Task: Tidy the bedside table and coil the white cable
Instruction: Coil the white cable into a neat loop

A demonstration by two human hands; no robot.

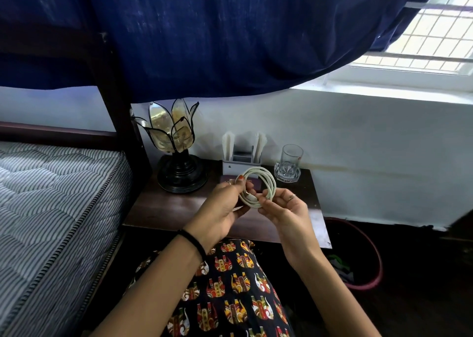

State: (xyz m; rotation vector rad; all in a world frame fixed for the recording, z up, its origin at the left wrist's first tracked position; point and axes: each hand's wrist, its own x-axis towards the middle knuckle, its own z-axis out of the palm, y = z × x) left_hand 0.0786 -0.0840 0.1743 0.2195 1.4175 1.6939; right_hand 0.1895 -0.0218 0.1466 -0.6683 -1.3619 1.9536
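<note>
While white cable [258,187] sits coiled above bedside table [169,208], left hand [225,203] pinches loops, right hand [284,208] fingers closed on lower edge. Advice: tuck loose end through, keep loops even, firm grip.

We are seeing a petal-shaped lamp [176,145] standing beside a striped mattress [56,208], a blue curtain [217,37] hanging above, and a red bin [358,257] sitting below the window [435,37].
</note>
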